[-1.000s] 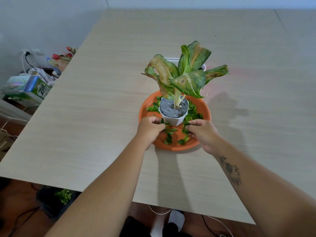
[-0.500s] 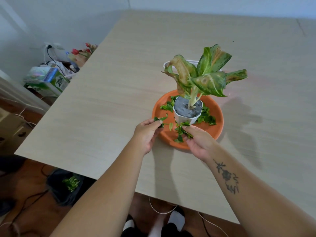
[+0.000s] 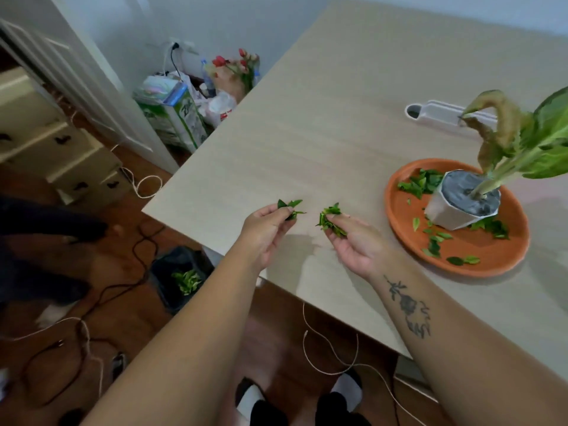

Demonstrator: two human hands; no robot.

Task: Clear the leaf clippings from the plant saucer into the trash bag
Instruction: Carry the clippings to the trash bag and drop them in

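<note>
The left hand [image 3: 266, 229] pinches a few leaf clippings [image 3: 290, 207]; the right hand [image 3: 353, 241] holds a bigger bunch. The trash bag [image 3: 179, 276] stands on the floor at seven o'clock from both hands, nearer the left. More clippings remain in the saucer [image 3: 491, 265] at three o'clock.

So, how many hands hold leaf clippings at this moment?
2. The left hand pinches a few clippings over the table's near corner; the right hand, just beside it, holds a bigger bunch.
</note>
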